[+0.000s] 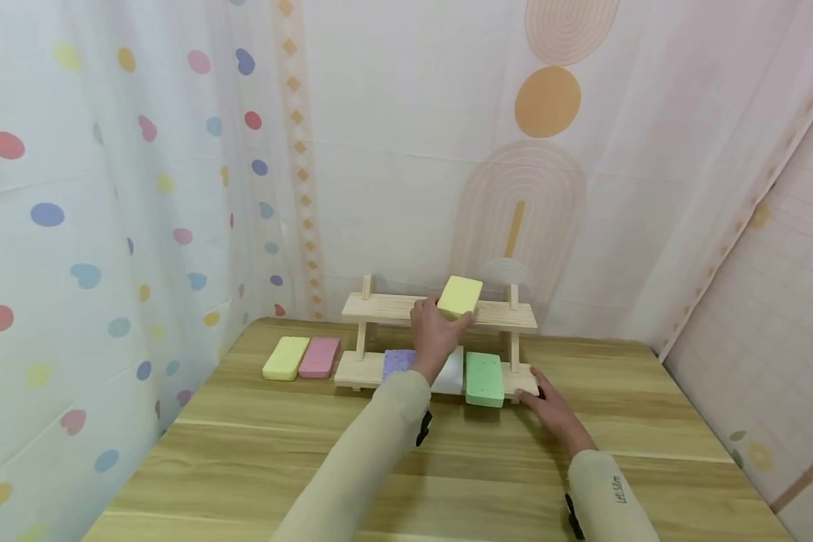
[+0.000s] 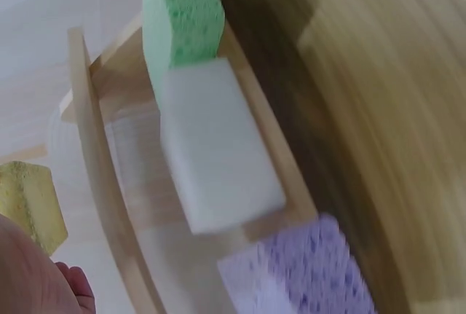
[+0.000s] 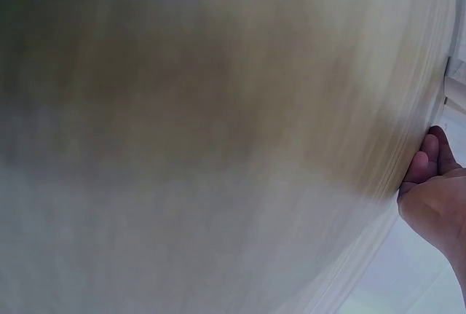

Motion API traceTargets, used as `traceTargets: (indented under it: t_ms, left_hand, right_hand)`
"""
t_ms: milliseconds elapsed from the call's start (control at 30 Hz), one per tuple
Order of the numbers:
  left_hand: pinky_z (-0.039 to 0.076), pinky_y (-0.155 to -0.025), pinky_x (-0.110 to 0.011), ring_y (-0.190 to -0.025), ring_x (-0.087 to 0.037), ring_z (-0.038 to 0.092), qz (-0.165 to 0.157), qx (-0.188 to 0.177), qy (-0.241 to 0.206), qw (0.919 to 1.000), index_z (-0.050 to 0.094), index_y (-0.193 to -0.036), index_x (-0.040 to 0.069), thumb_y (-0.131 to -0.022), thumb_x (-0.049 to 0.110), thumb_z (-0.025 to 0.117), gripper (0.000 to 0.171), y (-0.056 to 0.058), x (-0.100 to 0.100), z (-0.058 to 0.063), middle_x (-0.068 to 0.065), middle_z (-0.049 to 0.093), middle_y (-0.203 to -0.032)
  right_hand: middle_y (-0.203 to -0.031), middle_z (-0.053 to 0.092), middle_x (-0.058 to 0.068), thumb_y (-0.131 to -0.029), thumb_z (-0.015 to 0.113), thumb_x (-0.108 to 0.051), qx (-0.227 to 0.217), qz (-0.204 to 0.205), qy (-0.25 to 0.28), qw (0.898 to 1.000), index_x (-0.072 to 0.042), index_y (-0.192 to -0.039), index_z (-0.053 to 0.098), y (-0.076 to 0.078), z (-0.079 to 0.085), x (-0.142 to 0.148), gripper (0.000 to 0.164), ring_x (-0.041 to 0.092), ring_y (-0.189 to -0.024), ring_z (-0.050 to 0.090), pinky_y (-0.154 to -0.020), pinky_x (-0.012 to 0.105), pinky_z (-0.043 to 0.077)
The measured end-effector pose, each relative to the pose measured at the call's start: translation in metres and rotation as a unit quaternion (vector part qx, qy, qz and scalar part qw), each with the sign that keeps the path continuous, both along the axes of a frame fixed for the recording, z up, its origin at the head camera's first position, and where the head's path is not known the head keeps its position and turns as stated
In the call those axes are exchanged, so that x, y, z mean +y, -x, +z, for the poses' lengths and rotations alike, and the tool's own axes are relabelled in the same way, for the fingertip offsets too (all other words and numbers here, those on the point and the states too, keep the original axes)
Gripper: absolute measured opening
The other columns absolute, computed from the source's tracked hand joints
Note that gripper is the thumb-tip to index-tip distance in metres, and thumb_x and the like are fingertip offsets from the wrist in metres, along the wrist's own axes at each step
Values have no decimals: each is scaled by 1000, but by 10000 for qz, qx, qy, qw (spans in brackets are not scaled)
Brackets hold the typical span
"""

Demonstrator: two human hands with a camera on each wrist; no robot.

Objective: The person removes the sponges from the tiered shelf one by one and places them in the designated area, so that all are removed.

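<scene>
My left hand (image 1: 435, 335) grips a yellow sponge (image 1: 461, 296) by its lower part, at the upper board of a two-tier wooden shelf (image 1: 379, 307). Whether that sponge touches the board, I cannot tell. On the lower board lie a purple sponge (image 1: 396, 361), partly behind the left wrist, a white sponge (image 1: 452, 373) and a green sponge (image 1: 484, 379) that juts past the front edge. With thumb and fingers, my right hand (image 1: 554, 412) holds the lower board's right end. In the right wrist view, only part of the right hand (image 3: 437, 201) shows.
Left of the shelf, another yellow sponge (image 1: 286, 357) and a pink sponge (image 1: 319, 357) lie side by side on the wooden table (image 1: 461, 482). Patterned curtains (image 1: 393, 203) hang behind the table and along its sides.
</scene>
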State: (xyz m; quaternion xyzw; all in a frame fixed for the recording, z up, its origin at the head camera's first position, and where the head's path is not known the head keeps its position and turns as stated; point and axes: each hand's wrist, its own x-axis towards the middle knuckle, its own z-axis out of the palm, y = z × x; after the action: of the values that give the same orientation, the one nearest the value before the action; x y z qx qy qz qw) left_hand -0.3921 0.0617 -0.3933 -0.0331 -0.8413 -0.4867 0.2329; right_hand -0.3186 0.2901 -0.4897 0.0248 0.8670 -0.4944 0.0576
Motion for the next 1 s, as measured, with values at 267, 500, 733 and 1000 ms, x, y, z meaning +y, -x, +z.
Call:
traceTargets:
  t_ms: [267,500,733,1000]
  left_hand:
    - [45,-83,-42,-105,-29,47,-266,4,-176,9995,55,-128,-2,-79,39,80,69,0,-31,12,-14,53,-112]
    - [44,-85,-44,-106,-30,47,-266,41,-178,9995,53,-131,-2,-81,40,79,71,2,-59,18,-15,54,-117]
    - [44,-85,-44,-104,-29,46,-318,97,-182,9993,54,-128,-1,-81,38,79,66,5,-84,24,-15,54,-115]
    - [42,-84,-45,-104,-30,46,-275,335,-114,9990,58,-126,-2,-81,37,79,63,10,-115,26,-17,52,-115]
  right_hand:
    - [-161,5,27,-100,50,-53,-10,16,-33,10000,-16,-161,4,-1,2,-2,85,49,-145,4,-113,66,11]
    - [-161,5,27,-100,50,-52,-19,1,-65,10000,-16,-161,4,0,3,-2,84,49,-145,4,-113,65,11]
    - [-161,6,27,-100,50,-52,5,38,-76,10000,-15,-161,4,-3,4,0,85,48,-146,5,-113,65,10]
    - [-162,6,26,-99,51,-53,2,50,22,10000,-16,-161,4,-1,2,0,87,48,-146,5,-112,66,11]
